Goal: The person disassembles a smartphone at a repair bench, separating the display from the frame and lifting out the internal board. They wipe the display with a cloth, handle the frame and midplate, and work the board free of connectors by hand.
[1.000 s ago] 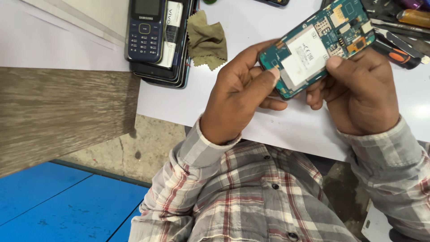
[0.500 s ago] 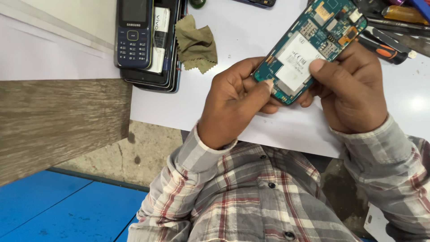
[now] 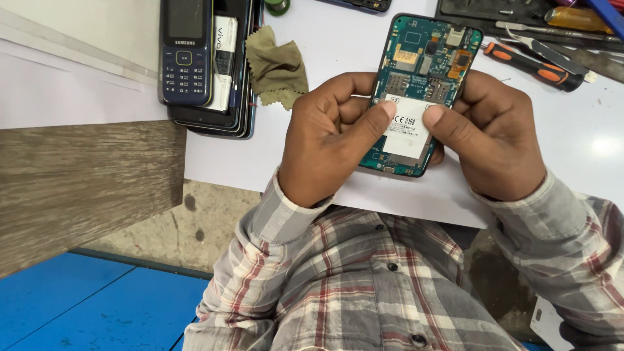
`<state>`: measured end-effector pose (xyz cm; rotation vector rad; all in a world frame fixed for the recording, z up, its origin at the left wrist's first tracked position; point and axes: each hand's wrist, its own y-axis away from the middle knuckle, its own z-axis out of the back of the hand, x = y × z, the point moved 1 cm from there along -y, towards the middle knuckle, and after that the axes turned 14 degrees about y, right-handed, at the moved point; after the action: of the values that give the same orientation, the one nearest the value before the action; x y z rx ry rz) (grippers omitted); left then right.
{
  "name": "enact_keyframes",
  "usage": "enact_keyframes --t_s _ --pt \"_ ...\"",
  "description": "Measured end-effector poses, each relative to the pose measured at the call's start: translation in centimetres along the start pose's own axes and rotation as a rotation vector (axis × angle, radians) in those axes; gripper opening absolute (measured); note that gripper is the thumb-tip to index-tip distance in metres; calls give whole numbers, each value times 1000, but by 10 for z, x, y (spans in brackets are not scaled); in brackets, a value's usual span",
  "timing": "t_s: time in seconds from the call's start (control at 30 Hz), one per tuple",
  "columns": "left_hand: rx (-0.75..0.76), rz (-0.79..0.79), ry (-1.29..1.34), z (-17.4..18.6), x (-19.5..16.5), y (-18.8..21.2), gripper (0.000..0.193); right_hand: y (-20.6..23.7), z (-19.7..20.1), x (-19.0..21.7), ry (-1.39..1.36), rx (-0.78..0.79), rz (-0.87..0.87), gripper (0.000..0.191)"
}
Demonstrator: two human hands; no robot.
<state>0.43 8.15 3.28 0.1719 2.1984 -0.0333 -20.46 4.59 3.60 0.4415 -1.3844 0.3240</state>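
Both my hands hold an opened phone [image 3: 422,71] with its back cover off, showing a teal circuit board and a white label. It stands almost upright above the white table [image 3: 338,32]. My left hand [image 3: 328,140] grips its left edge, thumb pressed on the label. My right hand [image 3: 497,136] grips the right edge, thumb also on the label. Plaid shirt sleeves cover both wrists.
A dark blue keypad phone [image 3: 185,55] lies on a stack of other phones [image 3: 227,117] at the upper left. An olive cloth [image 3: 276,68] sits beside them. Orange-handled screwdrivers [image 3: 533,65] and other tools lie at the upper right. A wooden panel [image 3: 84,188] and blue floor [image 3: 78,305] are below left.
The opened phone has turned from a slanted pose to nearly upright and shifted toward the middle of the view. Both thumbs now rest on its white label.
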Motion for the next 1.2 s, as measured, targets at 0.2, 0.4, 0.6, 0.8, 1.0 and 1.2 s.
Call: enact_keyframes --t_s 0.2,0.4,0.6,0.8,1.0,1.2 --pt "3 -11 -20 -2 -4 6 28 -2 -1 -1 13 -24 81 32" --pt "24 13 -59 -3 0 11 26 1 7 -8 -138 -145 143 22" --pt "38 -44 -73 -4 -2 9 28 8 6 -12 -33 -157 176 20" --pt "13 -143 -103 -10 -4 2 24 12 3 -7 72 -127 198 20" --pt "-52 -177 -164 -12 -2 2 22 13 3 -7 142 -119 200 22" --pt "-107 -224 -156 -12 3 5 22 13 1 -7 150 -114 174 23"
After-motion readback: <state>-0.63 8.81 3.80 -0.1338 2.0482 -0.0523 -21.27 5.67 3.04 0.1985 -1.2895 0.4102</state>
